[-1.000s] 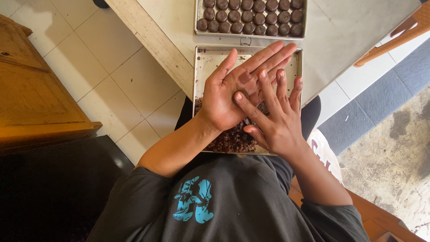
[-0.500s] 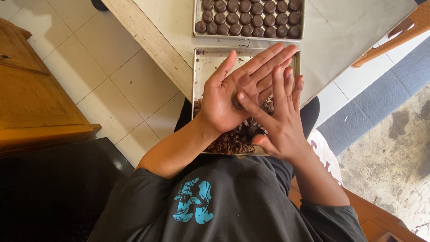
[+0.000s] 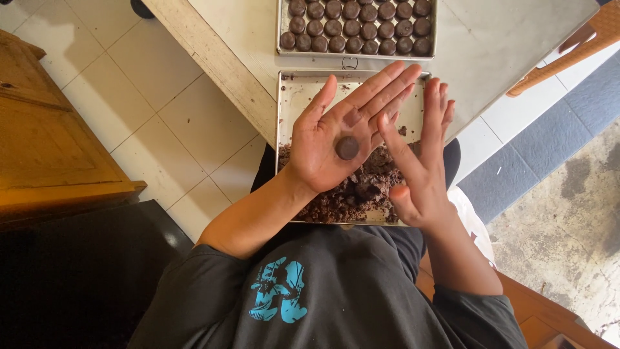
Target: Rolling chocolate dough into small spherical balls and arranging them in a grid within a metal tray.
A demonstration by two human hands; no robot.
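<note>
Dough ball (image 3: 347,148) rests round, axisless, on flat left palm (image 3: 332,139).

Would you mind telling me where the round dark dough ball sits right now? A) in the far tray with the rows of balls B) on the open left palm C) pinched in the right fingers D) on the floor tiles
B: the dough ball rests on the flat, upturned left hand, while the right hand stands edge-on beside it, not touching the ball.

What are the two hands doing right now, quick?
Left hand: open, palm up, a round brown dough ball resting on it.
Right hand: open, fingers spread, holding nothing, beside the left.
</note>
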